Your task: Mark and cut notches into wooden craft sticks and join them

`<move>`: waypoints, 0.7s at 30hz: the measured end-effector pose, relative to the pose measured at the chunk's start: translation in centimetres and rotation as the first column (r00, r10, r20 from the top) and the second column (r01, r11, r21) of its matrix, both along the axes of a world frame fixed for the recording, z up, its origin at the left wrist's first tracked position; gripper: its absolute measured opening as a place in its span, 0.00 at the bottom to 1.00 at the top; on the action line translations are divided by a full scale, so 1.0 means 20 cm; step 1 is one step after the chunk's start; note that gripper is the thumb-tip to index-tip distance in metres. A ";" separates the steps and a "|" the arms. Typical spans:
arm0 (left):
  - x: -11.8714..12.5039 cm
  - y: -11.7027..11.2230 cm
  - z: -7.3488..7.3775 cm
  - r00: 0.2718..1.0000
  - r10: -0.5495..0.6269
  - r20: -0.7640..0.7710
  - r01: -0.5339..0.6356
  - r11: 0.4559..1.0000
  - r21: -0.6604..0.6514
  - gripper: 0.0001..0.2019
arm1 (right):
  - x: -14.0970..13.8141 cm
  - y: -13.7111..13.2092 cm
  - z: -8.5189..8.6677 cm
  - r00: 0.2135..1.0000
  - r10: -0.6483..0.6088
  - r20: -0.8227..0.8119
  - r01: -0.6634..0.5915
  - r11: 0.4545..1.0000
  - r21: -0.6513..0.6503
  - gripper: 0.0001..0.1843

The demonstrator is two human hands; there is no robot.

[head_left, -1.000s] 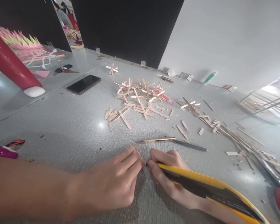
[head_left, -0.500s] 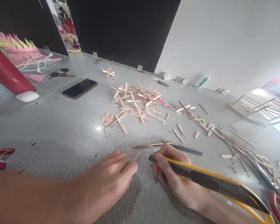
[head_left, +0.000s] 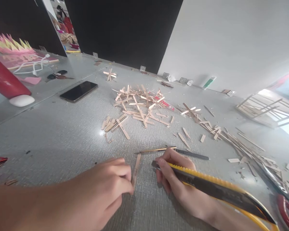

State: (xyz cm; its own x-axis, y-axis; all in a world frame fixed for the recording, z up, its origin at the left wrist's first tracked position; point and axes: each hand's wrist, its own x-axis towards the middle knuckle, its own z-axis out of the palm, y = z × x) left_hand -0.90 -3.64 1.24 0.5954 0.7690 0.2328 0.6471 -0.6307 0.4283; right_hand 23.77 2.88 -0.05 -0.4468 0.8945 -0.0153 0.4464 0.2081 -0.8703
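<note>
My left hand (head_left: 103,189) is closed in a pinch on the near end of a short wooden stick (head_left: 136,166), which lies nearly flat on the grey table (head_left: 62,128). My right hand (head_left: 175,179) is wrapped round a yellow and black utility knife (head_left: 207,186), its tip just right of the stick. A pencil (head_left: 156,149) and a dark pen (head_left: 192,155) lie just beyond the hands. Farther out is a pile of several ice-cream sticks (head_left: 139,107).
A black phone (head_left: 78,91) lies at the left. A red cylinder (head_left: 2,80) with a white foot, pink paper craft (head_left: 12,48) and keys stand far left. Cut strips (head_left: 243,144) trail right toward a stick frame (head_left: 267,109). Red-handled tools sit at both lower edges.
My left hand has drawn back toward me and the stick now lies longer in view, turned away from me. The knife tip has come apart from the stick and sits to its right.
</note>
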 end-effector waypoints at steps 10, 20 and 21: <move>-0.03 0.15 0.09 0.951 -0.260 -0.167 0.271 0.961 0.049 0.17 | 0.01 0.00 0.00 1.000 0.023 -0.005 -0.023 0.999 -0.035 0.25; 0.00 0.12 -0.02 0.929 -0.221 -0.297 0.274 0.950 0.150 0.24 | 0.00 0.00 0.01 0.997 0.072 0.025 -0.073 0.997 0.028 0.25; 0.00 0.12 -0.02 0.927 -0.219 -0.304 0.276 0.948 0.160 0.25 | 0.00 0.00 0.00 0.998 0.063 0.024 -0.064 0.998 0.028 0.24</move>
State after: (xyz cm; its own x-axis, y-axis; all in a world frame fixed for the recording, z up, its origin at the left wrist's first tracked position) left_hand -0.82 -1.27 0.77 0.8231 0.5446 0.1610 0.5345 -0.8387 0.1046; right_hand 23.73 2.91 0.04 -0.5028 0.8644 -0.0004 0.4509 0.2618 -0.8533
